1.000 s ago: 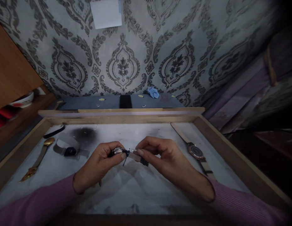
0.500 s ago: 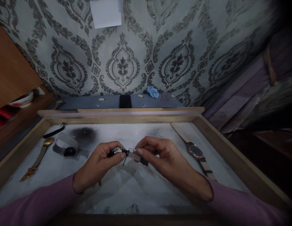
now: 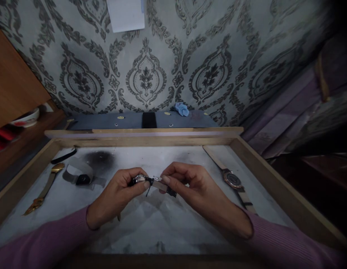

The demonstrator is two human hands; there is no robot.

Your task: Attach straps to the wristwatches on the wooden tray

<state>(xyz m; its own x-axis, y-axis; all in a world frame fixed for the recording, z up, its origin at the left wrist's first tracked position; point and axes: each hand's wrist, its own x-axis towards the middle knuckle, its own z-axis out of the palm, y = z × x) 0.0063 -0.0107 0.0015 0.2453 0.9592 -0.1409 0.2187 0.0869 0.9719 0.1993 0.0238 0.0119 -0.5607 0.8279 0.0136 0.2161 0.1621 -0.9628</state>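
Over the middle of the white-lined tray (image 3: 139,231), my left hand (image 3: 117,194) is closed round a wristwatch (image 3: 140,179), thumb and fingers on its round case. The watch's strap (image 3: 160,185) runs right and down, ending in a dark tip below my right fingers. My right hand (image 3: 190,183) pinches a small silvery pin-like piece (image 3: 157,178) just above the strap, by the strap end of the case. Whether the piece touches the watch, I cannot tell. A thin dark strip (image 3: 148,191) hangs beneath the watch.
At left lie a gold-coloured watch (image 3: 57,167), a dark-faced watch with a grey band (image 3: 83,180) and a black band (image 3: 65,155). Another watch (image 3: 232,179) lies at right. Wooden walls (image 3: 145,141) frame the tray; a blue crumpled cloth (image 3: 182,109) sits beyond.
Almost nothing differs. Both hands keep their grips and places, and the view has shifted very slightly.
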